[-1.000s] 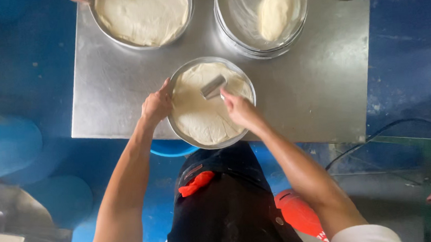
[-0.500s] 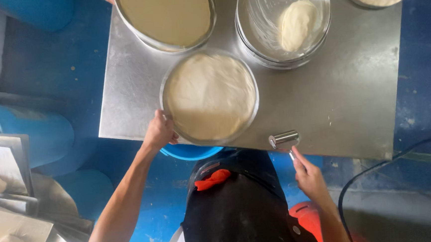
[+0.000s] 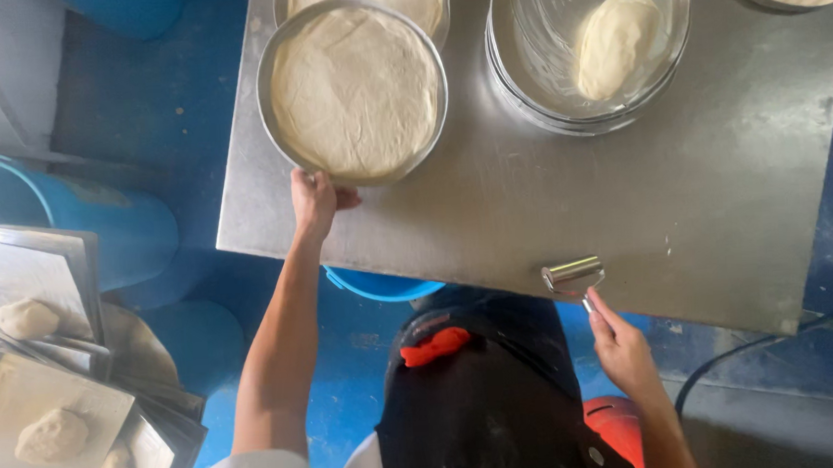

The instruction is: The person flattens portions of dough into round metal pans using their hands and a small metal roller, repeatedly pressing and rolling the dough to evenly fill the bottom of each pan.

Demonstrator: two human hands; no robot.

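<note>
Left hand [image 3: 316, 198] grips the dough pan [image 3: 281, 146] rim; right hand [image 3: 618, 345] holds the roller [image 3: 573, 275] handle.

Round metal pan [image 3: 354, 91], flattened pale dough filling it edge to edge, sits level at desk's near-left part, overlapping second dough pan behind. Small steel roller [image 3: 572, 275], short cylinder on thin handle, lies at desk's near edge, handle toward person.

Brushed, dull steel table [image 3: 685, 208], shiny metal pan [image 3: 281, 146], matt floury dough [image 3: 355, 88], polished metal roller [image 3: 573, 274].
</note>
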